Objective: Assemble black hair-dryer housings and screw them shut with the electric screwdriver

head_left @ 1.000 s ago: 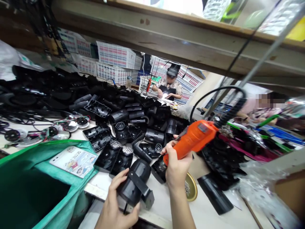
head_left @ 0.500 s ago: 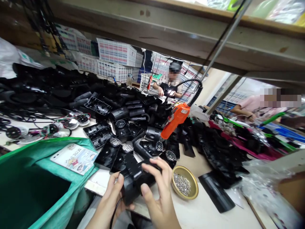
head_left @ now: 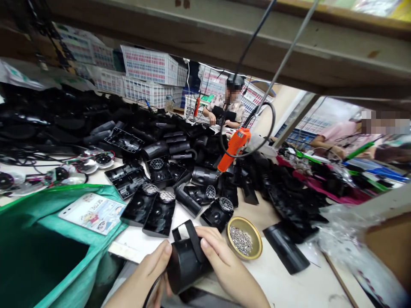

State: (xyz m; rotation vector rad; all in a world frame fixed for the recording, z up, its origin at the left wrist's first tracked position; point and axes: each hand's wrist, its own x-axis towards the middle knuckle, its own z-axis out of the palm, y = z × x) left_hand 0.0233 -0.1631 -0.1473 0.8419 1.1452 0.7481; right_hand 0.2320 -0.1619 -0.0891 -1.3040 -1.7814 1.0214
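Both my hands grip one black plastic housing (head_left: 186,259) at the table's near edge. My left hand (head_left: 150,273) wraps its left side, thumb on top; a black cord runs down from there. My right hand (head_left: 224,263) presses on its right side, fingers curled over it. A black strap-like loop sticks up from the housing. An orange electric screwdriver (head_left: 233,147) hangs free on its coiled cable above the pile, apart from both hands. A small brass dish of screws (head_left: 253,252) sits just right of my right hand.
Several black housing halves (head_left: 160,211) with metal grilles lie ahead, backed by a big heap of black parts (head_left: 80,124). A green bag (head_left: 45,252) with a printed card (head_left: 93,212) opens at left. Other people sit at the back (head_left: 226,111) and right (head_left: 337,139). White crates (head_left: 149,70) are stacked behind.
My right hand let go of the orange screwdriver, which swung up and back on its cable. That hand came down onto the black housing, now held closer to me by both hands.
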